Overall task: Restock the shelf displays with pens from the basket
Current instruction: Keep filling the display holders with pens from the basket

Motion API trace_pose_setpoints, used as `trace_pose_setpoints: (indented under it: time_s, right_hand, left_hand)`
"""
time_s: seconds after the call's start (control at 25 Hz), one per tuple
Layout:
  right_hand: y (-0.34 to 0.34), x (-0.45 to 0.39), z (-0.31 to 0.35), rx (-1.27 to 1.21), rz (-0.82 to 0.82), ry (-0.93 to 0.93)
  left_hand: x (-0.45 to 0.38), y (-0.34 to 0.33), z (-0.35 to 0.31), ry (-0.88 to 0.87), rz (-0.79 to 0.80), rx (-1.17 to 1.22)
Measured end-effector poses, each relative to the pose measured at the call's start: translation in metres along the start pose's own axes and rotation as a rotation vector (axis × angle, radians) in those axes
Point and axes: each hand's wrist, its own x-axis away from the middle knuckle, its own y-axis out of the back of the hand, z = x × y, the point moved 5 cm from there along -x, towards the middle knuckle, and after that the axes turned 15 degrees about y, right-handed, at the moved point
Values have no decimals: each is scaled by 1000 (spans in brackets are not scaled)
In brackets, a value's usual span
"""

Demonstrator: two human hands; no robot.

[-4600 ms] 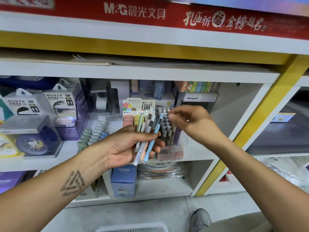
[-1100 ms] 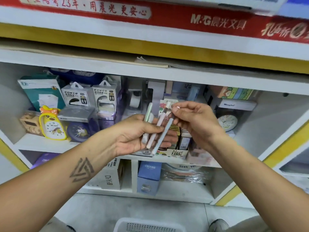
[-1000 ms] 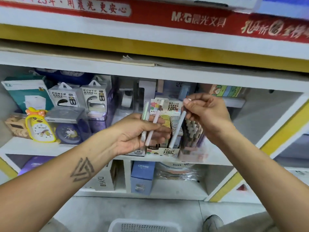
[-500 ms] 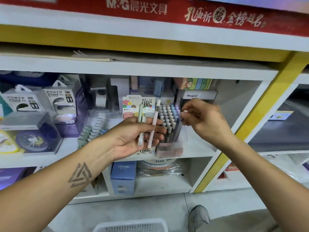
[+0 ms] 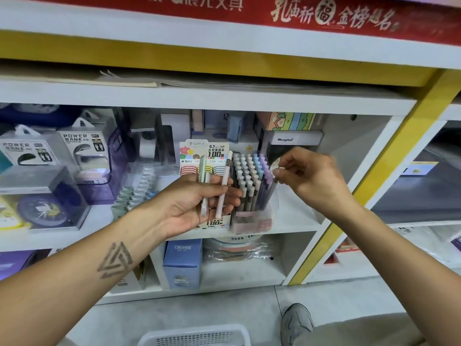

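My left hand (image 5: 199, 203) grips a small bunch of pastel pens (image 5: 224, 181), a green-capped one and a pink one among them, upright in front of the shelf. Just behind it stands a clear pen display (image 5: 249, 221) packed with grey, blue and purple pens (image 5: 247, 176). My right hand (image 5: 309, 176) is at the display's right edge, and its fingertips pinch the top of a pen (image 5: 270, 189) that stands slanted in the outer row; that spot is blurred. The rim of the white basket (image 5: 197, 334) shows on the floor at the bottom edge.
A lead-refill card box (image 5: 204, 151) stands behind my left hand. A second pen tray (image 5: 137, 188) lies to the left, with power bank boxes (image 5: 82, 151) and a clock box (image 5: 42, 201) beyond. A yellow shelf post (image 5: 374, 186) rises at right. My shoe (image 5: 296, 323) is beside the basket.
My right hand drew one pen out of the left hand's bunch, carried it right and lowered it into the display's right edge. The left hand's bunch is smaller.
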Motion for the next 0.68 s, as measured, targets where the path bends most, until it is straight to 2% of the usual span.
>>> trace_pose_setpoints:
  time_s: [0.2,0.36,0.68]
  right_hand:
    - [1,-2,-5,-59,-39,-66]
    - [-3,-3,3,16,40,6]
    - [-11,-3,7,-61,94,0]
  left_hand:
    - [-1,1,1,2,-4,-10]
    - [-1,-1,2,8,6,-17]
    - [-2,0,3,17,10,-33]
